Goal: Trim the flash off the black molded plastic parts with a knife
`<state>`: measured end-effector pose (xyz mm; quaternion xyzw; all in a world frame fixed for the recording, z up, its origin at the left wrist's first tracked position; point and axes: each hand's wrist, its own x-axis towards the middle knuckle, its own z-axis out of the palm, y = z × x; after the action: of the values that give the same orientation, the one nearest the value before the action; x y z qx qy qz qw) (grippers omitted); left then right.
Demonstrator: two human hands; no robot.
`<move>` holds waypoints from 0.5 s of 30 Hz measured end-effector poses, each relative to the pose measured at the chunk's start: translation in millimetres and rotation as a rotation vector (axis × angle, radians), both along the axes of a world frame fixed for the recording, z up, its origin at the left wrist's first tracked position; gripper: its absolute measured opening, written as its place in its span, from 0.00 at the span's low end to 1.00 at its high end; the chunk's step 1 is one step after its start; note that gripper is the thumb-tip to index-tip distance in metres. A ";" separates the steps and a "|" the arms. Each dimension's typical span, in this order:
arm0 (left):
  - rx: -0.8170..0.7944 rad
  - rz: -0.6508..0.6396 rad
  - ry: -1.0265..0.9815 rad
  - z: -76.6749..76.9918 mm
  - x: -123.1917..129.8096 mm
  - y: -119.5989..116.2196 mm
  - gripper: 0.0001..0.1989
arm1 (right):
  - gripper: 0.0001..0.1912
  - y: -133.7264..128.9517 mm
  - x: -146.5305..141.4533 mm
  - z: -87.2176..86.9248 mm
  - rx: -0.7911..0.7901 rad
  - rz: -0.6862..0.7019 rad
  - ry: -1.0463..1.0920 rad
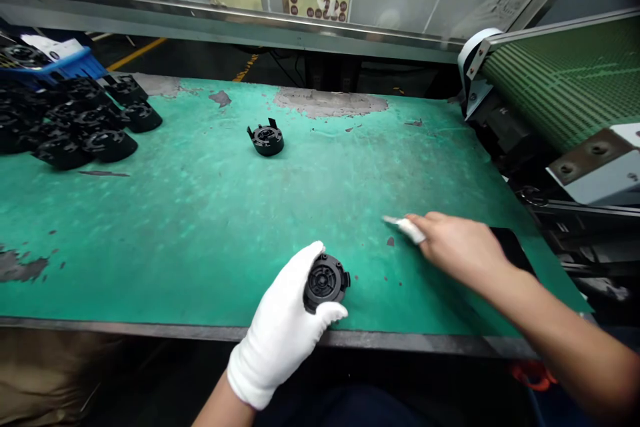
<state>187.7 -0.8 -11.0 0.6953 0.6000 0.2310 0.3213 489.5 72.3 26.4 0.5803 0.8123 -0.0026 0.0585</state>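
Note:
My left hand, in a white glove, is closed around a round black plastic part near the table's front edge. The part's ribbed, ringed face is turned up towards me, and a small tab sticks out on its right side. Over the right half of the table is my bare right hand, slightly blurred. Its fingers grip a short blade-like tool, white near the fingers, with a thin tip pointing left; its exact kind is unclear. Further back, a black cylindrical part with upright prongs stands alone.
Several similar black parts crowd the left end of the green tabletop, beside a blue bin. A green conveyor belt rises at right. A dark flat object lies partly behind my right wrist.

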 end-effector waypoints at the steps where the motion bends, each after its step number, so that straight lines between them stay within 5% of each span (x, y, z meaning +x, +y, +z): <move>1: -0.018 -0.015 0.002 2.4 -0.6 1.6 0.42 | 0.22 4.9 9.4 -1.1 0.019 -0.044 -0.003; 4: -0.081 -0.100 -0.005 9.6 -2.7 10.0 0.45 | 0.24 1.0 17.7 0.0 -0.043 0.023 0.188; 8: -0.138 -0.186 -0.043 15.2 -5.6 22.4 0.49 | 0.18 -26.0 -14.0 4.1 -0.329 0.253 0.507; 15: -0.194 -0.180 -0.068 14.9 -5.0 24.3 0.51 | 0.20 -23.4 -38.6 -2.8 -0.284 0.360 0.437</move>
<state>182.6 23.5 3.9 0.7038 0.5433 0.1657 0.4266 450.9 48.9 23.5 0.3989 0.8869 -0.2300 -0.0374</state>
